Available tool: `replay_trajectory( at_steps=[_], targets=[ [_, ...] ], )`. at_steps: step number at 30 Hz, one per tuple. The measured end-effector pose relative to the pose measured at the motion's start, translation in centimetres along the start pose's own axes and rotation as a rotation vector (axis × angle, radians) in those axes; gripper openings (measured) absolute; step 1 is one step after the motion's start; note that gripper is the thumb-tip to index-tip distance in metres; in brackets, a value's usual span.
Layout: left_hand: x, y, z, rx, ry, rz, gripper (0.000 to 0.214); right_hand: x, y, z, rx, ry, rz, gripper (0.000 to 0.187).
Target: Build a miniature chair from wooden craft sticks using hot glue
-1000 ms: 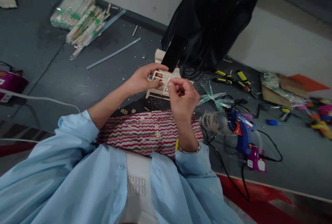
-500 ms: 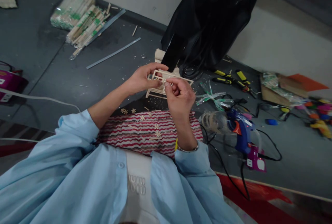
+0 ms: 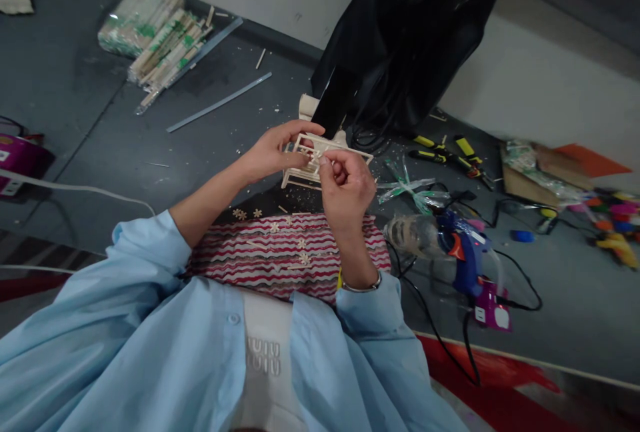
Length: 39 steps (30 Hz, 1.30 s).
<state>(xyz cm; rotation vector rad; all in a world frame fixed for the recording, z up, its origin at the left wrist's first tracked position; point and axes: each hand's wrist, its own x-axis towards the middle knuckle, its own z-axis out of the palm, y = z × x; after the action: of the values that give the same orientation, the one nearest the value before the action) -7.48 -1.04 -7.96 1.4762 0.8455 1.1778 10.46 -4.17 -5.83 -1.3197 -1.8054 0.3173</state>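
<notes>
My left hand (image 3: 275, 149) grips the left end of a small frame of pale wooden sticks (image 3: 357, 150), thumb and fingers around its bars. My right hand (image 3: 349, 182) is closed in a pinch at the frame's middle, on a small pale flower-shaped piece (image 3: 316, 157) partly covered by the fingertips. Below the hands lies a red-and-white wavy-striped cloth (image 3: 270, 265). Several similar flower pieces (image 3: 304, 259) and short sticks are scattered on it. Just behind the frame leans a dark phone-like slab (image 3: 336, 102) by a pale wooden support (image 3: 307, 107).
Bagged wooden sticks (image 3: 163, 52) and a metal strip (image 3: 220, 102) lie at the back left. On the right are yellow-black pliers (image 3: 435, 149), a plastic bottle (image 3: 413, 233), a blue glue gun (image 3: 467, 255) and cables. A black bag (image 3: 415, 45) stands against the wall.
My left thumb has shifted slightly left along the frame, and more of the flower-shaped piece shows at my right fingertips. Otherwise the hands and frame hold nearly the same place.
</notes>
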Motion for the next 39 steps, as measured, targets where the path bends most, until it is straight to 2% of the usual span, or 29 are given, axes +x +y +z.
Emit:
replay_trajectory(
  at_steps=[39],
  targets=[
    [0.13, -0.23, 0.2, 0.104, 0.025, 0.008, 0.053, -0.08, -0.18, -0.26, -0.086, -0.012, -0.088, 0.008]
  ],
)
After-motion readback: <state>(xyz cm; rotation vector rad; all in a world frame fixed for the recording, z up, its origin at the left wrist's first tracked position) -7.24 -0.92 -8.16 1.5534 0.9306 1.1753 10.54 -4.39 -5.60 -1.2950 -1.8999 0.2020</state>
